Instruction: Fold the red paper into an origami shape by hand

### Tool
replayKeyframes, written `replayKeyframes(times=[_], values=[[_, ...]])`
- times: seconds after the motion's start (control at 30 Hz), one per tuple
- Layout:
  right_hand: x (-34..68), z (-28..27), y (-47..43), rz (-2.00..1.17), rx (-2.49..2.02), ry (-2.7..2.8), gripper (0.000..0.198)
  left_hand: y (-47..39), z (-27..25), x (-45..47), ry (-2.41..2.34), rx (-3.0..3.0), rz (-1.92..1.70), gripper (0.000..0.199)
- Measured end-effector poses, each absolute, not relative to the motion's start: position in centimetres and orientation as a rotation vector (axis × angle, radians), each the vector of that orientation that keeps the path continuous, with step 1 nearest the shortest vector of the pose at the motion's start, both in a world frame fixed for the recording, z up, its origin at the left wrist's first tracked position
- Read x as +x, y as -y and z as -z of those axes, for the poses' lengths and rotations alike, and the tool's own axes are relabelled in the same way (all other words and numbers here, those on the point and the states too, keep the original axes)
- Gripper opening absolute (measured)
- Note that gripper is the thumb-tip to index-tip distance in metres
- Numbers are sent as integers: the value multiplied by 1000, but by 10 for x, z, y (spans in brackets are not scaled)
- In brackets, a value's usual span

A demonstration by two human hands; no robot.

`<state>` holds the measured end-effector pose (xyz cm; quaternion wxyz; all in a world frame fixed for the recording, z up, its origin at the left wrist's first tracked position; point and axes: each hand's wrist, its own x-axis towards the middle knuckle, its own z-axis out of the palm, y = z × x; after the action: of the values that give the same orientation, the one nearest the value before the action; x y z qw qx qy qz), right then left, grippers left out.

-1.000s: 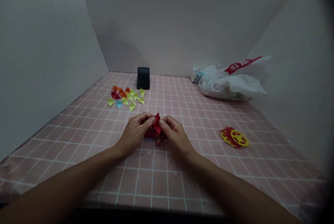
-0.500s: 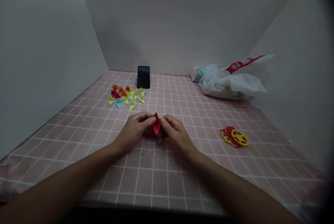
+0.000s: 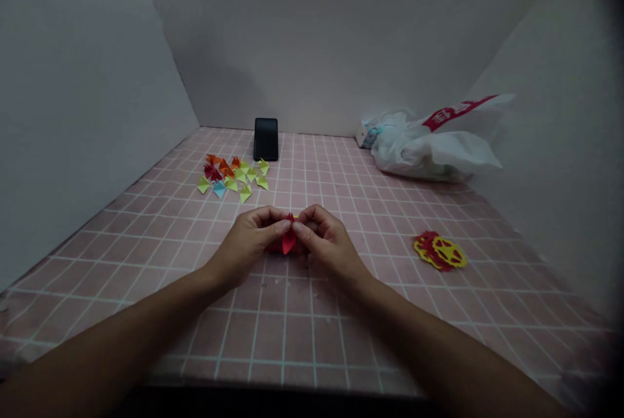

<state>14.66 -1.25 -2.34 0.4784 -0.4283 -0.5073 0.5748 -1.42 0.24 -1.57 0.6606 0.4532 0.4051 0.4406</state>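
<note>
Both hands are at mid-bench, fingertips nearly meeting over a red folded paper [image 3: 288,242]. Left hand [image 3: 248,242]: grip closed on the paper's upper left side, thumb to the front. Right hand [image 3: 331,246]: also clamped on, thumb laid near the top; its other fingers are curled behind and partly hidden.

What changed: a second ago the paper stood as a broader diamond between the hands, and half a second ago it was slimmer and leaf-shaped. Now the right thumb has come in across the upper part, and the lower point leans a little toward the left hand. I read this as a shift from turning the piece to pressing a small fold near its top. The exact crease is too small to make out.

Behind the paper, a dark red shape [image 3: 275,249] sits low, mostly covered; I can't tell what it is.

On the bench [image 3: 292,346], unchanged: yellow [image 3: 245,194], orange, red and blue origami pieces farther back on the left, a black phone [image 3: 266,138] propped just beyond, red and yellow cut-outs [image 3: 449,253] on the right, a white plastic bag [image 3: 419,156] at the back.
</note>
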Motion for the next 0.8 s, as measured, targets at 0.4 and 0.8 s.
replayKeyframes(times=[0.4, 0.8], values=[[149, 25, 9, -1289, -1061, 1307, 19, -1, 5, -14, -966, 1235, -983, 16], [151, 26, 8, -1427, -1014, 1234, 22, -4, 10, -17, -901, 1130, -917, 16]])
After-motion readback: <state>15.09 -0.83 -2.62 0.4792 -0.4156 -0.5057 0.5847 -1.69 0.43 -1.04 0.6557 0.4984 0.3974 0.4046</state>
